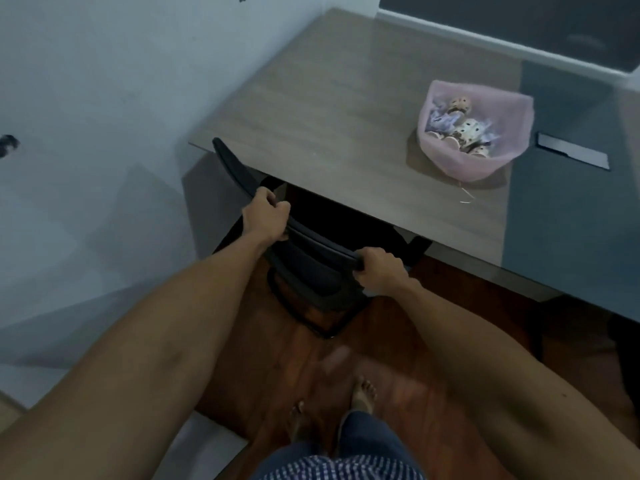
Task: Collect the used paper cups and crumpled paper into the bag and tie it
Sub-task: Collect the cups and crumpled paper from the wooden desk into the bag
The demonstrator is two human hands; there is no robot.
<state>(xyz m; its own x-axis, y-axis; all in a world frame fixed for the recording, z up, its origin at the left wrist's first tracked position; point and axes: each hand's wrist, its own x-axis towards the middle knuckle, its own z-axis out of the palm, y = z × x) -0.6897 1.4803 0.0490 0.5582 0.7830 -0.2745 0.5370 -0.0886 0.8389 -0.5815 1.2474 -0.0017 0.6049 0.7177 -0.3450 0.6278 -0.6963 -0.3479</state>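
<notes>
A pink translucent bag [485, 164] stands open on the wooden desk [329, 116], at its right half. Inside it lie spotted paper cups [464, 128] and crumpled paper [441, 121]. My left hand [265, 216] grips the top edge of a black chair's backrest [311, 237]. My right hand [379, 270] grips the same edge further right. Both hands are well away from the bag, low and to its left. The chair is tucked under the desk's front edge.
A dark flat object [573, 150] lies on the desk just right of the bag. A white wall [104, 98] runs along the left. My bare feet [362, 393] stand on the reddish wood floor behind the chair.
</notes>
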